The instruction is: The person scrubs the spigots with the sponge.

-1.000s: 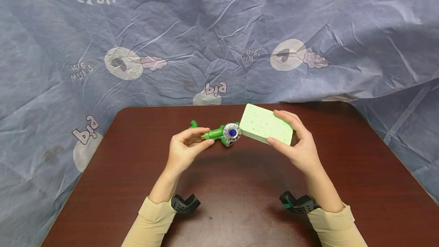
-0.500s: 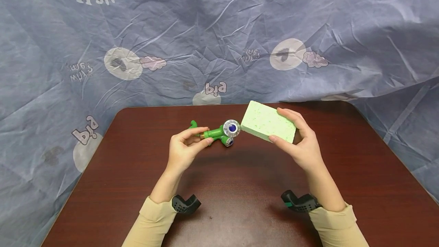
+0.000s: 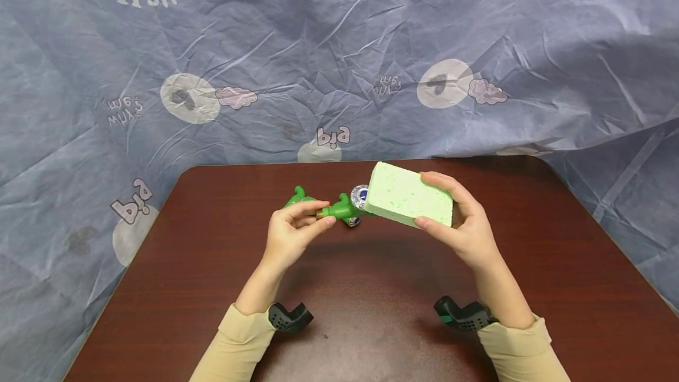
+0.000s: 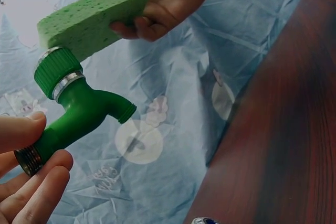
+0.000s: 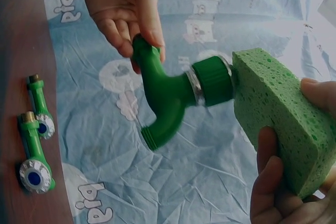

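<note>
One worktop (image 3: 159, 287), and above it toward the far edge my right hand (image 3: 469, 231) grips the sponge (image 3: 407, 194), my left hand (image 3: 288, 233) pinches the tap (image 4: 79, 115). Sponge touches the knob (image 4: 59, 73); imo press it flat, and squeeze the threaded end (image 4: 30, 160) firmly so nothing twists.

Place: was a screened-off work spot; whether in a home, office or lab could not be told.
Cloth (image 3: 297, 28): hung in creases, blue-grey, printed with lettering and pink clouds.
Counter (image 3: 201, 252): was dark reddish-brown, wood-grained, its far corners rounded.
Wrist gear (image 3: 289, 318): was black, worn on both arms.
</note>
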`<state>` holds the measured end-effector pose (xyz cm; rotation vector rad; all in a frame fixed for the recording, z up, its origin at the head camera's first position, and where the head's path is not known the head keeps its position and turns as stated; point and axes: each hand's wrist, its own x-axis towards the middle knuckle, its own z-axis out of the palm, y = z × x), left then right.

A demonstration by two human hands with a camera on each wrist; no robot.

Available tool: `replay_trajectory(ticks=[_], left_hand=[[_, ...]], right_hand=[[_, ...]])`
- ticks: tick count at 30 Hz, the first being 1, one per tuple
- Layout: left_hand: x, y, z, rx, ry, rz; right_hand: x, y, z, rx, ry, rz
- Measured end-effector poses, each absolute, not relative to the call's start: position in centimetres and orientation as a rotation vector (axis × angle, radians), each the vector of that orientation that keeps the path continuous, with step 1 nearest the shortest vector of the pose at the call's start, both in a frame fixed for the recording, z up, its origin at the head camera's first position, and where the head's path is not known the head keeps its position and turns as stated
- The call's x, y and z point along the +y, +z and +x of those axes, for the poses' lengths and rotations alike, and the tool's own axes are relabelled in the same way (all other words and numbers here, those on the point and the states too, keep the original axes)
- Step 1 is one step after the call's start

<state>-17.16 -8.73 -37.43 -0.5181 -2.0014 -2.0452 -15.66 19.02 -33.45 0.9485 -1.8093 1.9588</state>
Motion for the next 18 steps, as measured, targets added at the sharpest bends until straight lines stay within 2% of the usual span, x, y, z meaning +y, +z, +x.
replay_trajectory(ticks=[18], left_hand=[[-8.32,-37.72,-17.18,-1.993,-2.062,-0.522]], right_hand=[[18.63,-33.37,-15.3,-1.885,1.92,0.888]])
